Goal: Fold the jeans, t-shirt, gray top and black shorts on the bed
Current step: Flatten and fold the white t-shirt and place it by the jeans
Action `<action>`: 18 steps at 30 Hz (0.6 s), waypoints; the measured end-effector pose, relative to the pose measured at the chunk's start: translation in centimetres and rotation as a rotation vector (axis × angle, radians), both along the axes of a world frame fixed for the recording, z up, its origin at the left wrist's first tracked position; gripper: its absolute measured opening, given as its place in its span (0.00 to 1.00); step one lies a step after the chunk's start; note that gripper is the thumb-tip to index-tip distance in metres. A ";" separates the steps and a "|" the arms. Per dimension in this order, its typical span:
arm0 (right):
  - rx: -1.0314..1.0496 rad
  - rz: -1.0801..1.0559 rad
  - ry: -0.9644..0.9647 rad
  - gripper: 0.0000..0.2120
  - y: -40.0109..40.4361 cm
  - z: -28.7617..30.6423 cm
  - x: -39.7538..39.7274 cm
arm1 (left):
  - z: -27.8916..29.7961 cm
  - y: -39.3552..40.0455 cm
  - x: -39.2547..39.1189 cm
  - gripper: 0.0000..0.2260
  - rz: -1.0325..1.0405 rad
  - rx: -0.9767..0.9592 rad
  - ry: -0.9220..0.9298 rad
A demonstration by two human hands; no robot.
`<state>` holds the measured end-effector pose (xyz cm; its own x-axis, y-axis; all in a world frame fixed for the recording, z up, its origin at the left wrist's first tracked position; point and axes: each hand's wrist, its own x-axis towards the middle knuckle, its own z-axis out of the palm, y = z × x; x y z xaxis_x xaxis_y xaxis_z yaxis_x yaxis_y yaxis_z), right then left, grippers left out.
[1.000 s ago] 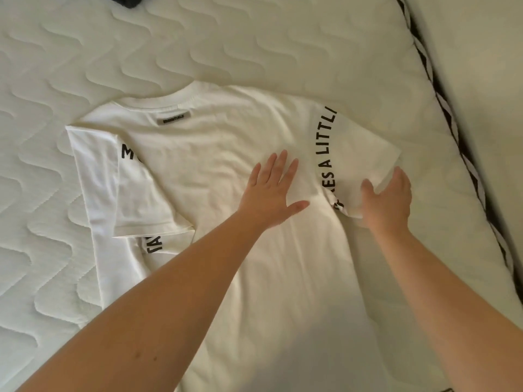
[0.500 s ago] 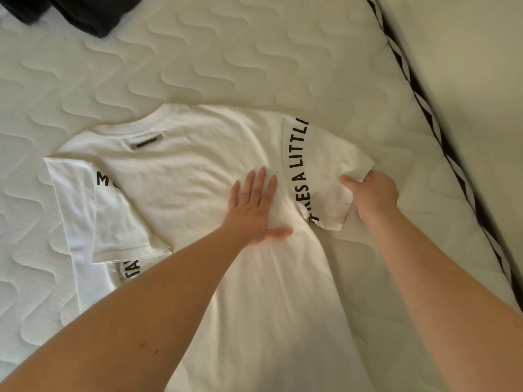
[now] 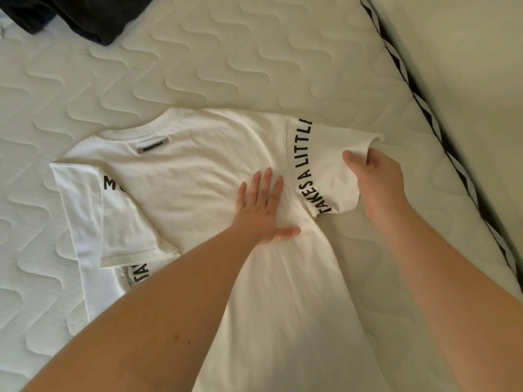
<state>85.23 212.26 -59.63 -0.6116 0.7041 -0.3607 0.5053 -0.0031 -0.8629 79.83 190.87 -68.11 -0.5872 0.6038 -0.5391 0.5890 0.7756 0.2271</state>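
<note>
The right hand [image 3: 377, 179] pinches the outer edge of the right sleeve [image 3: 336, 165] of the white cotton t-shirt with curved black lettering [image 3: 198, 176]; the thumb lies on top of the cloth and the other fingers curl under the hem. Just beside it, the left hand [image 3: 261, 210] lies flat and spread on the chest part of the shirt, with straight fingers and the thumb out to the side, and presses the cloth down near the sleeve seam.

The shirt lies back side up on the white quilted mattress [image 3: 198, 66], its collar with the small grey label [image 3: 154, 145] pointing away from the person. The left sleeve [image 3: 124, 222] is already turned inward over the body.

I judge that the step in hand is folding the right side of the t-shirt. The next move probably calls for carrying the pinched sleeve across, over the line that the flat hand holds, without dragging the whole shirt.

A dark crumpled garment [image 3: 76, 15] waits at the far left corner, well apart from the shirt.
</note>
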 end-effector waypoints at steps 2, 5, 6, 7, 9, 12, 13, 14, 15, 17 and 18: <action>0.197 0.144 -0.026 0.10 -0.6 1.2 -0.1 | -0.1 0.0 -0.1 0.52 -0.003 0.005 0.003; 0.671 0.427 -0.035 0.13 -2.0 2.9 0.0 | 0.1 0.0 -0.3 0.51 -0.002 -0.018 -0.025; 0.802 0.506 -0.021 0.13 -2.6 3.5 0.0 | 0.4 0.0 -0.4 0.49 0.004 -0.030 -0.038; 0.878 0.557 -0.018 0.13 -3.0 4.1 -0.1 | 0.7 0.1 -0.5 0.46 0.010 -0.030 -0.057; 0.938 0.618 -0.038 0.11 -3.6 5.2 -0.6 | 1.7 0.0 -1.1 0.34 0.054 0.065 -0.130; 0.965 0.681 -0.016 0.12 -5.5 6.6 -1.6 | 4.1 -1.3 -3.2 0.19 0.391 0.453 -0.421; 0.961 0.689 0.013 0.12 -6.5 7.0 -1.9 | 5.3 -1.9 -4.2 0.18 0.591 0.600 -0.544; 0.955 0.700 0.043 0.12 -7.6 7.3 -2.3 | 6.5 -2.6 -5.2 0.18 0.774 0.721 -0.648; 0.949 0.711 0.072 0.12 -8.9 7.5 -2.7 | 7.6 -3.3 -6.1 0.20 0.919 0.805 -0.724; 0.938 0.719 0.106 0.11 -11.7 7.7 -3.3 | 8.9 -4.4 -7.9 0.23 1.102 0.891 -0.810; 0.934 0.711 0.116 0.11 -13.2 7.7 -3.6 | 9.2 -4.9 -8.8 0.25 1.144 0.908 -0.869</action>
